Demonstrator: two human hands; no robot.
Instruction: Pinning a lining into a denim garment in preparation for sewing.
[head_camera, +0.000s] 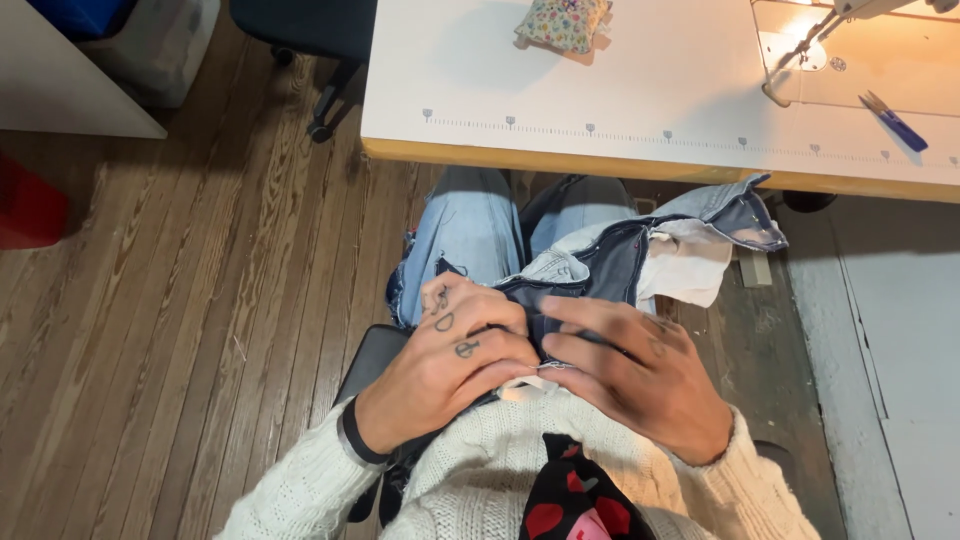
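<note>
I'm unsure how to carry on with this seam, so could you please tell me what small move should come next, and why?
Probably lift the folded blue denim garment from the lap onto the white sewing table: both hands, left hand and right hand, pinch its edge together, and the lit sewing machine needle sits up on the table.

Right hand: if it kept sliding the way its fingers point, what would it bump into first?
The right hand points toward the left hand across the jeans on the lap. It would probably meet the left hand's fingers first; they look almost touching already.
</note>
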